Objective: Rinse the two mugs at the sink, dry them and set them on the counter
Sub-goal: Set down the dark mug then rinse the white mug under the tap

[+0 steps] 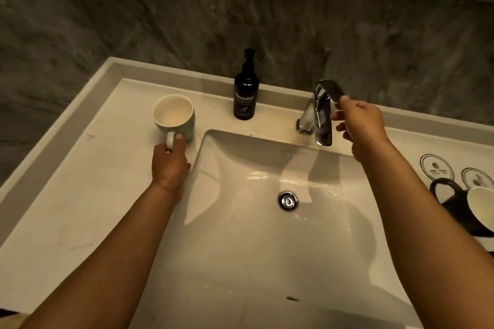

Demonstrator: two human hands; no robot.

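— Pale stone-like counter (88,195) is seen running around a white rectangular sink (213,157), and a dark mottled grey wall (133,21) is seen behind it. What is stood on that surface?

— A black pump bottle (246,96) labelled as hand wash is stood at the back edge, between the pale mug (173,115) and the chrome tap (319,115). Two round printed coasters (437,167) are laid at the far right.

— How are the containers placed, and what is held in them?

— The pale mug is stood upright on the counter, left of the basin; its cream inside looks empty, though liquid cannot be ruled out in this light. Its handle is gripped by the left hand (169,163), with fingers curled round it. A black mug (459,208) with a cream inside is seen tipped at the right edge, partly cut off by the frame. The basin is seen wet, with a chrome drain (287,201) at its middle.

— And the other hand?

— The right hand (361,125) is raised beside the tap; the lever is pinched between the uppermost fingers and thumb, the lower fingers being loosely spread
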